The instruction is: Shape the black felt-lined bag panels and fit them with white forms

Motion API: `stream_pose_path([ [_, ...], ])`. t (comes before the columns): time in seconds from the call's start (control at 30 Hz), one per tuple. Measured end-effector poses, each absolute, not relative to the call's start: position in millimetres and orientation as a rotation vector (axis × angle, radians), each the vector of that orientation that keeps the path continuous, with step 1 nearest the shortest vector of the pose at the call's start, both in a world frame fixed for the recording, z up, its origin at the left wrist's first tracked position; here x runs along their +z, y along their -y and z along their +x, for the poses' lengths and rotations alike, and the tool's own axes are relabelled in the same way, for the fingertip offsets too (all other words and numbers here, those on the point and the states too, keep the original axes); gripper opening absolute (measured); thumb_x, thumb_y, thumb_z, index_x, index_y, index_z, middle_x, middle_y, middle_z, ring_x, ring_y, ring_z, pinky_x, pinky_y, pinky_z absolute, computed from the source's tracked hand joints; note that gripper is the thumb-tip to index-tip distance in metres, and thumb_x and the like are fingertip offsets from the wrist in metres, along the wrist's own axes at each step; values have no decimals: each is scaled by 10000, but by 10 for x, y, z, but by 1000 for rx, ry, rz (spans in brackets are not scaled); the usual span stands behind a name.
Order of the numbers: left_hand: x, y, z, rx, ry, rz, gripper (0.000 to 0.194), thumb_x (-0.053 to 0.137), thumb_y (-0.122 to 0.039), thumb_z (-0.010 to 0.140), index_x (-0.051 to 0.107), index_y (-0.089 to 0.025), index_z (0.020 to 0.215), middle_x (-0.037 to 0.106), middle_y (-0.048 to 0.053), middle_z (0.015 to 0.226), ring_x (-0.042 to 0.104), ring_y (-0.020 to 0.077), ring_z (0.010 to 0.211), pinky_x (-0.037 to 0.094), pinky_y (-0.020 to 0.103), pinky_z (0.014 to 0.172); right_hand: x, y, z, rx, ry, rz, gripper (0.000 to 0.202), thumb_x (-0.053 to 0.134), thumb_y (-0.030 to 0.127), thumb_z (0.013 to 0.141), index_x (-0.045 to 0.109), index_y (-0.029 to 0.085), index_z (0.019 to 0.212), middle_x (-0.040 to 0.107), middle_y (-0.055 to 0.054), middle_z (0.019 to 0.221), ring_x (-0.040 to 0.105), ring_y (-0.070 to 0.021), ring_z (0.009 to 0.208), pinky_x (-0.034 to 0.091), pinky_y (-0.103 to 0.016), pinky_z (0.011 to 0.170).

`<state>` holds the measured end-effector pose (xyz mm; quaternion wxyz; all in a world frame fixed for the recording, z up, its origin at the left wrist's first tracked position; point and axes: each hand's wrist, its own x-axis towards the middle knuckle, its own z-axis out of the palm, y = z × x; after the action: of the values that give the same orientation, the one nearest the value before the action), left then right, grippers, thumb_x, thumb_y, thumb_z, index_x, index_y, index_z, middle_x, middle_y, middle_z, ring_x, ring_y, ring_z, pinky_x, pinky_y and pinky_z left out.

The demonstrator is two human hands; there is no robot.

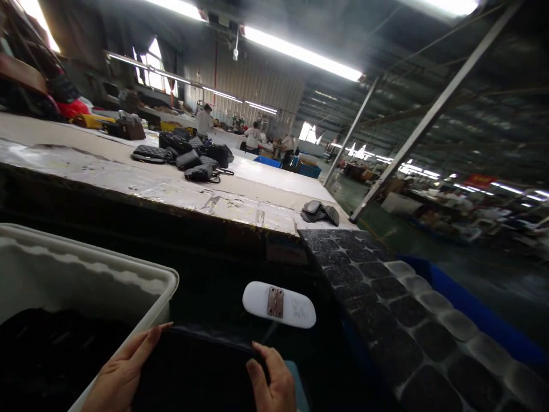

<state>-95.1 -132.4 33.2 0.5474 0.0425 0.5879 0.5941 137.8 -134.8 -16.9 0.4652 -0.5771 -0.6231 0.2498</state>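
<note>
Between my hands is a black flat piece [201, 366], perhaps leather or fabric; its exact kind is too dark to make out. My left hand [124, 372] pinches its upper left corner between thumb and fingers. My right hand [272, 377] grips the upper right edge, thumb toward me. Just beyond the piece stands a white rounded pad [295, 309] with a brown metal hinge [275, 302] on its top. The lower part of the black piece runs out of view.
A white plastic bin [171, 280] with dark material inside stands at left. At right, a board [326, 252] carries rows of dark rounded panels beside a blue bin [472, 303]. Black bags [201, 154] and grey pieces [319, 212] lie on the long table [274, 177]. Several people work far back.
</note>
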Motion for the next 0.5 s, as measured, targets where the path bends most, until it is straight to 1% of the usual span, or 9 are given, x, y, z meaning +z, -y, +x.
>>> stream_pose_path([
  [0.07,235,1340,-967,1441,-1420,66,212,599,-158,809,676,-212,998,736,32,854,704,250,790,610,309,633,-148,1343,1369,551,1544,-1405,356,468,511,871,691,261,991,713,-46,939,670,-233,888,537,-314,770],
  [0.17,104,1355,-1021,1442,-1467,23,218,600,-125,791,685,-222,966,738,16,844,704,221,768,599,253,589,-89,1333,1377,513,1573,-1359,299,473,436,888,683,243,978,711,-48,906,673,-215,853,536,-296,746],
  [0.23,96,1376,-1022,1456,-1443,29,196,616,-145,782,688,-192,959,737,32,829,703,214,743,590,238,579,-2,1327,1400,582,1623,-1289,279,454,380,906,679,230,976,709,-47,872,674,-195,808,535,-277,722],
  [0.3,153,1403,-981,1531,-1400,99,189,631,-209,791,688,-156,962,733,49,789,700,215,687,587,256,576,95,1317,1429,687,1668,-1249,285,431,346,920,678,219,983,711,-55,879,671,-193,805,535,-280,721],
  [0.37,218,1418,-928,1607,-1384,149,152,639,-240,794,699,-132,883,727,53,746,687,176,628,564,207,569,153,1296,1451,758,1660,-1252,283,436,343,921,684,220,975,713,-67,907,667,-205,839,531,-300,744],
  [0.4,238,1421,-911,1616,-1386,147,146,637,-247,796,700,-127,852,722,53,721,681,168,607,555,202,558,162,1284,1456,783,1650,-1263,279,450,349,915,689,217,970,713,-78,926,664,-216,860,528,-319,764],
  [0.5,232,1448,-921,1648,-1371,93,154,641,-257,795,697,-121,838,715,58,697,673,164,594,554,225,582,151,1276,1448,872,1587,-1274,332,454,398,906,706,184,935,719,-100,886,672,-232,806,539,-330,698],
])
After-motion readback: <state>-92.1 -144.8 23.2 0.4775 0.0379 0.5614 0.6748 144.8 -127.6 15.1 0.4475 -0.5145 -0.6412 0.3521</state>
